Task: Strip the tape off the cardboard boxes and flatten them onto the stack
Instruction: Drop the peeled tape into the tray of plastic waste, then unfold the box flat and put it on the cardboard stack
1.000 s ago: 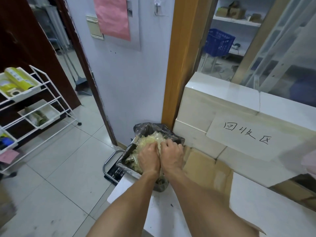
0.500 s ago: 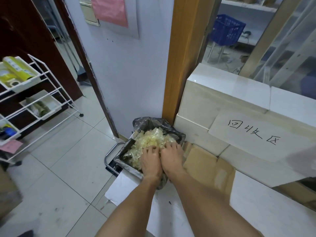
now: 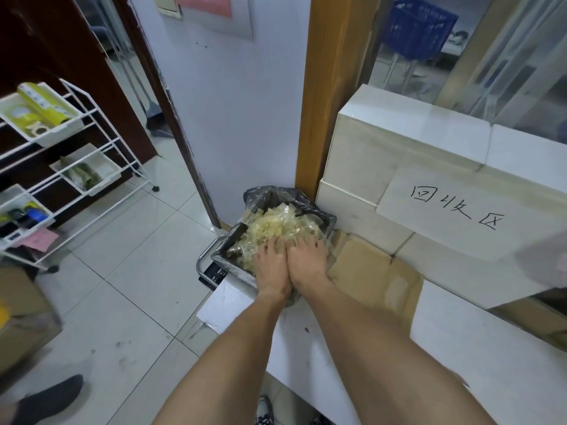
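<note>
Floor tiles at nine o'clock; we pressed left hand [image 3: 272, 265] and right hand [image 3: 306, 259], fingers straight, onto tape [image 3: 276, 230] in the bin [image 3: 264, 197].

A mass of stripped tape [image 3: 276, 227], yellowish, translucent and crumpled, fills a bin lined with a black bag [image 3: 267, 194] and rises above the bag's rim. The bin stands on the floor at the foot of the wooden door post. Both hands lie flat on the near side of the tape mass, side by side and touching: left hand [image 3: 271, 265], right hand [image 3: 306, 260], fingers straight and spread. Flattened brown cardboard [image 3: 374, 271] lies just right of the bin against the base of the white ledge, with white flattened sheets [image 3: 460, 357] overlapping its near edge.
</note>
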